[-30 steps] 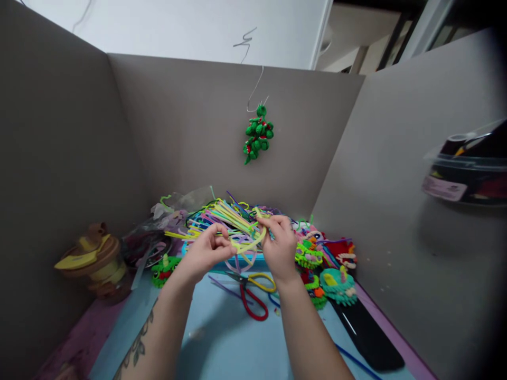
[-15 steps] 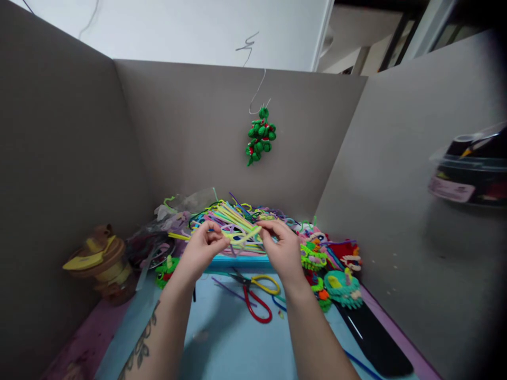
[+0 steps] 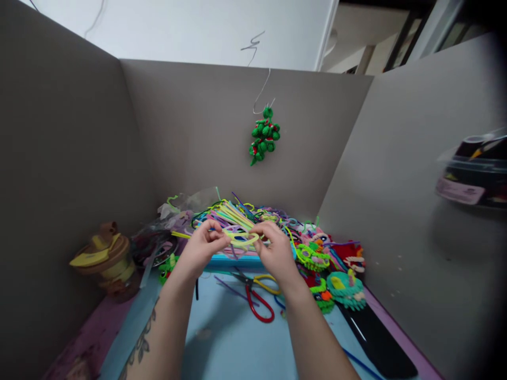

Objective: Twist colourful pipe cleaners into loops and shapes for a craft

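My left hand (image 3: 204, 248) pinches one end of a pale yellow pipe cleaner (image 3: 242, 243), bent into a loop. The other end is between the thumb and fingers of my right hand (image 3: 276, 252). A lilac pipe cleaner (image 3: 234, 229) shows in loops right behind the yellow one; whether the two are joined I cannot tell. Both hands are raised over a blue tray (image 3: 233, 261) in front of a heap of coloured pipe cleaners (image 3: 229, 212). Below them, scissors (image 3: 263, 311) with one red and one yellow handle lie on the light blue mat (image 3: 237, 348).
Fuzzy green, red and teal figures (image 3: 345, 289) crowd the right side beside a black phone-like slab (image 3: 378, 338). At left stands a brown-lidded cup (image 3: 105, 261). A green fuzzy ornament (image 3: 264, 136) hangs on wire before the grey partition (image 3: 198, 121). A tub (image 3: 475, 174) is on the right wall.
My right hand has moved left, closer to my left hand. The yellow pipe cleaner now curves into a rounder loop between them. The view has shifted slightly.
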Tool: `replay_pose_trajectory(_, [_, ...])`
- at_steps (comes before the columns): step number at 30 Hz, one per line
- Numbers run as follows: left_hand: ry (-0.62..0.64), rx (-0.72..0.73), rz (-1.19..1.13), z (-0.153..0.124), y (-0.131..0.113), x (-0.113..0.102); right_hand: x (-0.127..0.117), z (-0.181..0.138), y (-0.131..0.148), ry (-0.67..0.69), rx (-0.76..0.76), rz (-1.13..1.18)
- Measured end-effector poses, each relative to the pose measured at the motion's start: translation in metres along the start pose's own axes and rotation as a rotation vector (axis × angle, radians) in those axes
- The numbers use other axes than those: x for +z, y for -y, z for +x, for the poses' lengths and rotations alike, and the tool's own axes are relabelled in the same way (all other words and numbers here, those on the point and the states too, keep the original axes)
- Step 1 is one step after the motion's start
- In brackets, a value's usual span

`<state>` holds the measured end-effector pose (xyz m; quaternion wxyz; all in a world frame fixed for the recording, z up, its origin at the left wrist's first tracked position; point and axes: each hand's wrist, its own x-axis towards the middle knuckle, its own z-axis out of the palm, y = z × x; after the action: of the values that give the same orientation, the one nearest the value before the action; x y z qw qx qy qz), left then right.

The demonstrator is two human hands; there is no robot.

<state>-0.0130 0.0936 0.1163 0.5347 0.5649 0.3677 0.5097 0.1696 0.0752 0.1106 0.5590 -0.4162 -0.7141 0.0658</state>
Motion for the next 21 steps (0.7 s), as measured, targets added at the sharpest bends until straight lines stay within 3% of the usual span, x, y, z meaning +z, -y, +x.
replay_pose_trajectory(3, [-0.014,0.012,0.04,0.0,0.0,-0.002,-0.001,-0.002,0.003,-0.144,-0.016,-0.041])
replay_pose_trajectory(5, [-0.031,0.018,0.064,0.0,0.001,-0.003,-0.001,-0.004,0.005,-0.17,0.007,-0.057])
replay_pose_trajectory(15, [0.057,0.028,0.037,-0.003,-0.006,-0.002,0.01,-0.003,0.005,0.007,0.347,0.367])
replay_pose_trajectory(21, [0.09,0.097,0.067,-0.004,-0.007,0.0,0.014,-0.002,0.003,0.099,0.434,0.53])
